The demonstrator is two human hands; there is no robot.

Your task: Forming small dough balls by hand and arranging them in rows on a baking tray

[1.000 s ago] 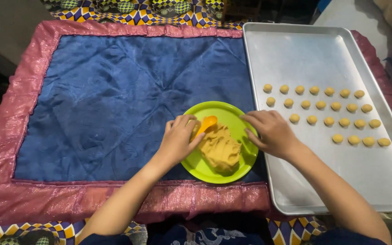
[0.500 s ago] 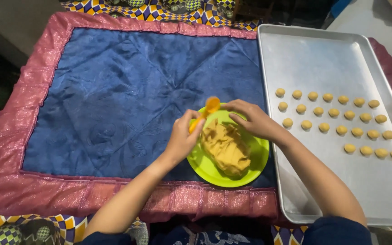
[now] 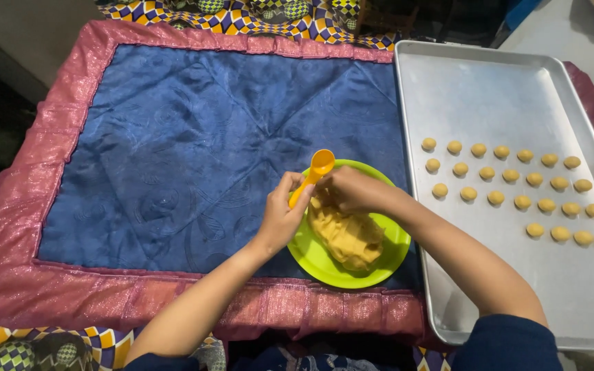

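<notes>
- Blue quilted cloth (image 3: 194, 144) with pink border covers our work surface.
- Green plate (image 3: 317, 257) nearest us, carrying a tan dough mound (image 3: 348, 233).
- Our left hand (image 3: 283, 216) grips an orange scoop (image 3: 314, 173).
- Our right hand (image 3: 355, 189) pinches the dough.
- Metal tray (image 3: 489, 89) beyond on the right, holding rows of dough balls (image 3: 510, 175).

Free room: blue quilted cloth (image 3: 194, 151) left and above the green plate (image 3: 324, 264), bare; we can pass there w/o touching anything. Metal tray (image 3: 510, 89), upper half bare, open path. Lower tray: rows of dough balls (image 3: 510, 175) block it, gaps narrow. Btw. plate and tray edge: tight strip. Our right forearm lies across tray's near-left corner. Plate centre taken by dough lump (image 3: 348, 233).
</notes>
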